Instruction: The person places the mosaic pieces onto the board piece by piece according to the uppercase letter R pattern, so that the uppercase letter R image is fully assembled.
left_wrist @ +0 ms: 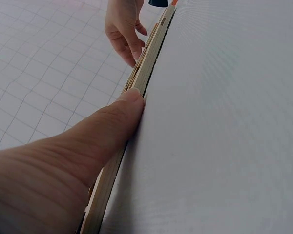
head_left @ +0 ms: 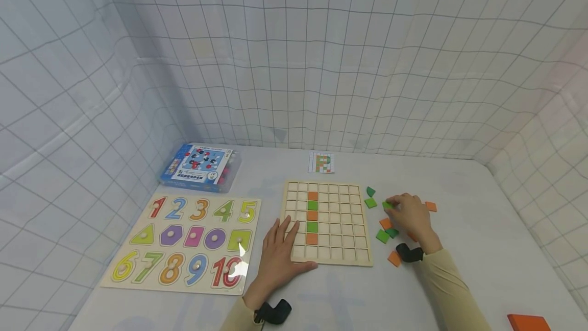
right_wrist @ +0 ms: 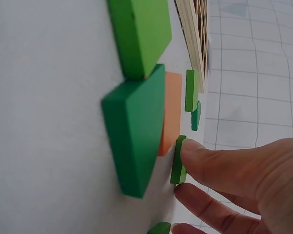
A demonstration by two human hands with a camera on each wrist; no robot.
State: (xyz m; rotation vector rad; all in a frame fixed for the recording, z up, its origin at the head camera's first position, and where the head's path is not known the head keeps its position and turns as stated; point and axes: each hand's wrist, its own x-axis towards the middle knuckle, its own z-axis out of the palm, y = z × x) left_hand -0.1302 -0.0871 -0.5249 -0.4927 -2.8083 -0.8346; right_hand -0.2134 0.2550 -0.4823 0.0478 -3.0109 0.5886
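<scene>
A wooden grid board [head_left: 342, 229] lies flat, with one column of alternating orange and green square tiles [head_left: 312, 216] set in its cells. My left hand [head_left: 277, 254] rests at the board's lower left corner, fingers stretched over its left side. In the left wrist view its thumb [left_wrist: 107, 122] presses along the wooden front edge. To the right of the board, my right hand [head_left: 410, 215] pinches a light green square tile [right_wrist: 178, 161] between thumb and finger, close to the table. Around it lie loose orange tiles [head_left: 394, 258], green squares [head_left: 382, 236] and dark green pieces [right_wrist: 136, 136].
A small pattern card [head_left: 321, 162] lies behind the board. On the left are a number-and-shape peg puzzle [head_left: 184, 244] and a blue boxed set [head_left: 199, 166]. An orange object [head_left: 528, 322] sits at the front right. Grid-patterned cloth walls [head_left: 321, 65] enclose the table.
</scene>
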